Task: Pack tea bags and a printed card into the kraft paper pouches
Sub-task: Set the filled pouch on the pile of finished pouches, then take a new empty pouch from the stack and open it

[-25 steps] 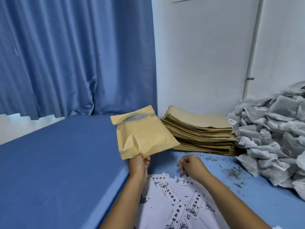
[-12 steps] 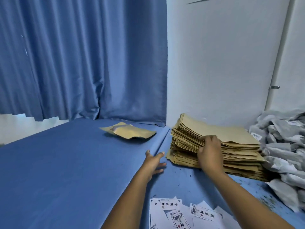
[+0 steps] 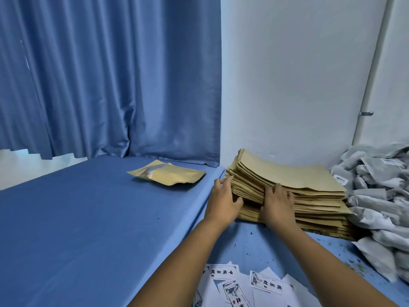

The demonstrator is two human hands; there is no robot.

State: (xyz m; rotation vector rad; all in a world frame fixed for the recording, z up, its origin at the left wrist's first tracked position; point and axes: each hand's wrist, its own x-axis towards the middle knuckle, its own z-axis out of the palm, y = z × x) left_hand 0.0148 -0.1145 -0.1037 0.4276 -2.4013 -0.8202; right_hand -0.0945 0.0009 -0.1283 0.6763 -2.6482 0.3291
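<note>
While the right hand (image 3: 277, 203) stays gripping the pouch stack (image 3: 287, 185), left fingers (image 3: 223, 185) newly clasp it.

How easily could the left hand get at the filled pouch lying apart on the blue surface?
Probably yes. The left hand rests at the near corner of the pouch stack; the filled pouch lies just beyond it to the left, with only bare blue surface between.
</note>
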